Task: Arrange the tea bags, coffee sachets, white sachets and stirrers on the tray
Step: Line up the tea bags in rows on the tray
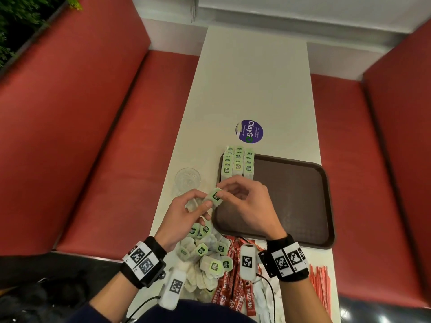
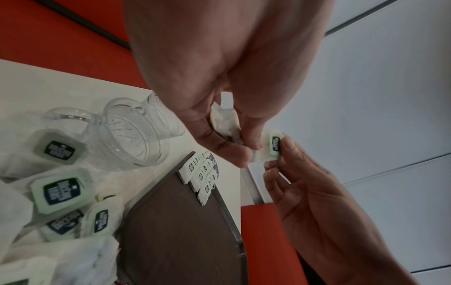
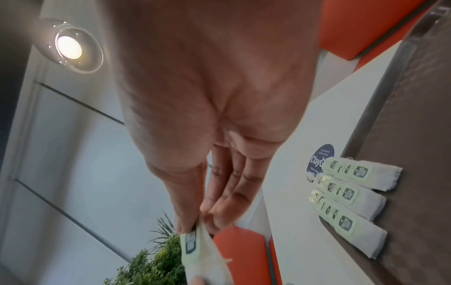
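Both hands pinch one tea bag (image 1: 214, 197) at frame centre, above the tray's (image 1: 303, 206) left edge: left hand (image 1: 184, 213) on the pouch, right hand (image 1: 245, 201) on the green tag. Judged light, soft, tearable; hold by tag or pouch edge.

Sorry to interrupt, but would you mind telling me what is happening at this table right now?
A person is sorting drink supplies onto a brown tray. Both the left hand and the right hand pinch one tea bag above the tray's near-left corner. Three rows of tea bags already lie at its far-left corner. A loose tea bag pile, coffee sachets and stirrers wait on the table.
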The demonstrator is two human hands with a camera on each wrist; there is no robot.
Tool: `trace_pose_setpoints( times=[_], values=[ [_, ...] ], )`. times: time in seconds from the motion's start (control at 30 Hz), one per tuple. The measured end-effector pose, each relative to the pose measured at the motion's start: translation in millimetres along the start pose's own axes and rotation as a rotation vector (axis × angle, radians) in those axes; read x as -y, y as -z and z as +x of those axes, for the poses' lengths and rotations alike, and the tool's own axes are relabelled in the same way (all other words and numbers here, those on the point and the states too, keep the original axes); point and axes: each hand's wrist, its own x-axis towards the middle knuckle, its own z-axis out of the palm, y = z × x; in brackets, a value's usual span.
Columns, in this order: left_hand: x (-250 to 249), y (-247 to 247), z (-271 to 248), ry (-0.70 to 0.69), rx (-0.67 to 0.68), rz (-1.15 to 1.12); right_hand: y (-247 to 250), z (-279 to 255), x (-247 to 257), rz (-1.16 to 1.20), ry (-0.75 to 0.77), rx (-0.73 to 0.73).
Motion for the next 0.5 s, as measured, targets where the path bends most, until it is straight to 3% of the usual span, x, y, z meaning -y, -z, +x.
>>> trace_pose_setpoints(
  times=[0.13, 0.33, 0.4, 0.5],
  values=[
    [0.0, -4.0, 2.9, -0.005, -0.009, 0.025, 11.5, -1.9, -1.9, -0.076, -0.016, 0.001],
    [7.1, -0.9, 2.4, 0.050, -0.054, -0.041, 44.9, 27.7, -38.1, -0.298, -0.051, -0.186],
    [9.6, 0.7, 2.0, 0.083, -0.061, -0.076, 50.9, 43.7, -63.4, -0.405, -0.088, -0.166],
    [10.4, 1.6, 1.8, 0.097, -0.056, -0.120, 51.9, 67.4, -94.1, -0.533, -0.183, -0.027]
  ],
)
